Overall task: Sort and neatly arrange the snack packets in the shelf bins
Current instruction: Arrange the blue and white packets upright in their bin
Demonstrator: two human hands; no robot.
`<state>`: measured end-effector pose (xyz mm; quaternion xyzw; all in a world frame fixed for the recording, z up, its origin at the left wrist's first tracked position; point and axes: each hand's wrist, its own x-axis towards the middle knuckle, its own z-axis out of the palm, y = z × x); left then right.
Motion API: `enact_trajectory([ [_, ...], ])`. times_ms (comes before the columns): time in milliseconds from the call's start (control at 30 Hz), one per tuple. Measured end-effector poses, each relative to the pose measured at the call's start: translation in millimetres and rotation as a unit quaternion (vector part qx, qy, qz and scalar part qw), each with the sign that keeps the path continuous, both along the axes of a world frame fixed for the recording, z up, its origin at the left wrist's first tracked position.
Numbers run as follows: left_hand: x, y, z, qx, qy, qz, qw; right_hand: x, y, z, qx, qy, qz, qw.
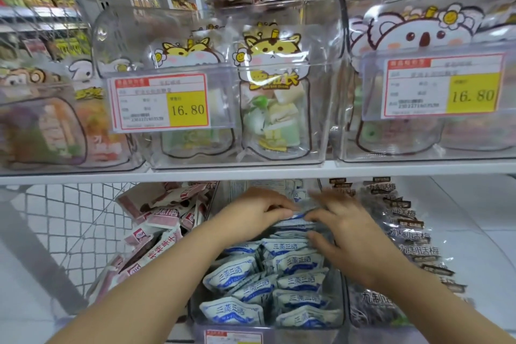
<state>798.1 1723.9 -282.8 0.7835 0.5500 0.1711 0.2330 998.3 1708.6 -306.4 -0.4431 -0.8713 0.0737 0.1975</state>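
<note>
— Blue-and-white snack packets [231, 313] are seen nearest, stood in rows in the middle bin [293, 328] under the shelf.
— And the hands?
— The left hand [251, 215] is curled over the back row, fingers clamped on packet tops. The right hand [343, 232] is laid beside it; it is blurred, so its grip cannot be told.
— Neighbours?
— Pink packets [164, 218] are heaped left, dark packets [402, 234] lined right.

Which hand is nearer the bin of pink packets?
Left. The left hand sits just right of the pink packets; the right hand lies farther right, across the blue packets.
</note>
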Motion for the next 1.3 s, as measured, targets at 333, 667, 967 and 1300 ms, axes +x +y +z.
enact_trajectory([
  [333, -21, 13, 0, -0.072, 0.286, 0.11, 0.949, -1, 5, 2, -0.037, -0.024, 0.008, 0.999],
  [667, -41, -18, 18, 0.068, 0.114, 0.27, 0.954, 3, 5, 4, -0.045, -0.005, 0.018, 0.999],
  [967, -39, -71, -6, 0.239, -0.074, 0.148, 0.957, -3, -12, 8, -0.014, 0.105, 0.001, 0.994],
  [1300, -15, -117, 7, 0.236, -0.217, 0.112, 0.941, -8, -36, 16, -0.031, 0.181, 0.056, 0.981],
])
